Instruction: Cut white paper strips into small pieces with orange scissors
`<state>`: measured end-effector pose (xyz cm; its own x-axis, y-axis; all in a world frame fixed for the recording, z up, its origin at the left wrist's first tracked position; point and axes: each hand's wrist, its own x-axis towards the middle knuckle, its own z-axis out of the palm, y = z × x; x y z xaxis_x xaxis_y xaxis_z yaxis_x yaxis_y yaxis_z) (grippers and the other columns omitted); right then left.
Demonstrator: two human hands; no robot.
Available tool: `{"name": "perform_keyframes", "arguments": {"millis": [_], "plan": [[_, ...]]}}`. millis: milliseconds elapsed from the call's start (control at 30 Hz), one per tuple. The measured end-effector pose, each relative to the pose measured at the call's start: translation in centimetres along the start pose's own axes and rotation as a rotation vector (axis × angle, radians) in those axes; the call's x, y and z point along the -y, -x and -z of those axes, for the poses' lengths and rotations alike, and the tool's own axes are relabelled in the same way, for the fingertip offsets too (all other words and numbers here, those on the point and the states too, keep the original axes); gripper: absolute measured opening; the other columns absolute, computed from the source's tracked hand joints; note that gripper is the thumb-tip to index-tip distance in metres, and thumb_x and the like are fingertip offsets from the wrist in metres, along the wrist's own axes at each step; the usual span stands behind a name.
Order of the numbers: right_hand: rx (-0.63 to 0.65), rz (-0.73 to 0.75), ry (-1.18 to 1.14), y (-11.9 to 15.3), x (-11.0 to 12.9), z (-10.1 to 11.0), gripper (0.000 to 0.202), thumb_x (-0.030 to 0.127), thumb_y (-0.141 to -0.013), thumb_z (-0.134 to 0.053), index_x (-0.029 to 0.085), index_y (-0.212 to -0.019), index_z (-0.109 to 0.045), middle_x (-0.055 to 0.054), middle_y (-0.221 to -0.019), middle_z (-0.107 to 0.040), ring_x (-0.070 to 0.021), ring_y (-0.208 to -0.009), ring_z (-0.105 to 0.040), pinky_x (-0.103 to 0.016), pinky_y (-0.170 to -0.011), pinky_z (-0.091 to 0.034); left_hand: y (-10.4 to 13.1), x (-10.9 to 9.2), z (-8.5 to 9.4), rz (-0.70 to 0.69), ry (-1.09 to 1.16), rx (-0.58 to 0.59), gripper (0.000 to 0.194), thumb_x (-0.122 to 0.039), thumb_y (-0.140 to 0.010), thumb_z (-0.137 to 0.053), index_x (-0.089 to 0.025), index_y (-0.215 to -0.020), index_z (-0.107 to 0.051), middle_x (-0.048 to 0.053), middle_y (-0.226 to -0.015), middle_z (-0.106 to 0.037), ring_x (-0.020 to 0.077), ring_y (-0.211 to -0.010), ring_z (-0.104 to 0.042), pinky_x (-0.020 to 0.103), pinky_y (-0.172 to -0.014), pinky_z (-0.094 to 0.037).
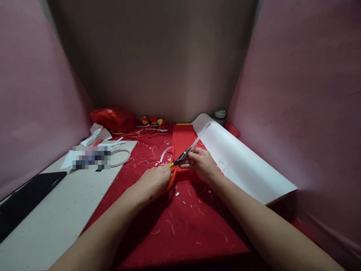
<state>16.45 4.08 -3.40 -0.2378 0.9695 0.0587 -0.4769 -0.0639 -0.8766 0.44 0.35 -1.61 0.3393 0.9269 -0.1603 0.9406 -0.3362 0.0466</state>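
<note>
My left hand (158, 180) is closed round the orange handles of a pair of scissors (173, 178), whose dark blades point up and to the right. My right hand (201, 162) pinches a narrow white strip (197, 141) near the blade tips, and the strip's free end reaches up over the white sheet. Beneath the hands lies red paper (183, 139) on a red cloth (180, 226). A second, curved white strip (166, 151) rests just left of the blades. Thin cuttings and small white scraps are scattered around.
A large curled white sheet (242, 162) lies at the right, with a lidded container (220, 116) behind it. Small red-and-yellow objects (153, 120) and a red plastic bag (113, 119) are at the back. A pale board (67, 207) and a black flat object (31, 199) lie left.
</note>
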Motion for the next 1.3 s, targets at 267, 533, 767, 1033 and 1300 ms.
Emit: {"name": "perform_keyframes", "arguments": {"millis": [267, 533, 767, 1033, 1300], "plan": [[-0.026, 0.05, 0.003, -0.1, 0.0, 0.2, 0.008, 0.019, -0.067, -0.059, 0.015, -0.066, -0.052, -0.004, -0.06, -0.066, -0.0177, -0.057, -0.066, -0.033, -0.059, -0.057, 0.1, 0.3, 1.1, 0.148, -0.024, -0.041, 0.029, -0.031, -0.079, -0.035, -0.015, -0.098, -0.051, 0.015, -0.096, -0.063, 0.0292, -0.087, -0.06, 0.036, -0.066, -0.045], [-0.033, 0.079, -0.001, -0.3, 0.2, 0.6, 0.008, 0.018, -0.071, -0.057, 0.013, -0.066, -0.054, -0.009, -0.065, -0.068, -0.02, -0.062, -0.067, -0.034, -0.063, -0.057, 1.5, 1.1, 3.1, 0.264, -0.241, -0.064, 0.025, -0.015, -0.073, -0.039, -0.012, -0.093, -0.054, 0.017, -0.091, -0.063, 0.0302, -0.086, -0.061, 0.037, -0.065, -0.046], [-0.05, 0.088, 0.014, -0.1, 0.3, 0.5, 0.006, 0.016, -0.071, -0.056, 0.012, -0.067, -0.055, -0.009, -0.067, -0.068, -0.0195, -0.062, -0.067, -0.035, -0.064, -0.057, 2.1, 0.5, 3.7, 0.331, -0.209, -0.128, 0.028, -0.009, -0.076, -0.032, -0.009, -0.094, -0.053, 0.019, -0.094, -0.061, 0.0309, -0.087, -0.06, 0.038, -0.064, -0.047], [-0.039, 0.081, 0.01, -0.1, 0.1, 0.7, 0.007, 0.017, -0.071, -0.058, 0.013, -0.068, -0.053, -0.01, -0.069, -0.069, -0.0206, -0.066, -0.068, -0.036, -0.065, -0.057, 1.7, 0.5, 3.4, 0.306, -0.139, -0.161, 0.026, -0.012, -0.079, -0.03, -0.01, -0.096, -0.05, 0.018, -0.093, -0.062, 0.0296, -0.085, -0.061, 0.037, -0.064, -0.045], [-0.042, 0.077, -0.003, -0.2, 0.0, 0.5, 0.01, 0.018, -0.07, -0.059, 0.015, -0.068, -0.05, -0.007, -0.064, -0.068, -0.0201, -0.061, -0.067, -0.037, -0.065, -0.056, 1.4, -1.0, 1.9, 0.125, -0.084, -0.038, 0.022, -0.021, -0.079, -0.036, -0.015, -0.096, -0.049, 0.016, -0.09, -0.063, 0.0308, -0.087, -0.061, 0.039, -0.066, -0.045]]}}
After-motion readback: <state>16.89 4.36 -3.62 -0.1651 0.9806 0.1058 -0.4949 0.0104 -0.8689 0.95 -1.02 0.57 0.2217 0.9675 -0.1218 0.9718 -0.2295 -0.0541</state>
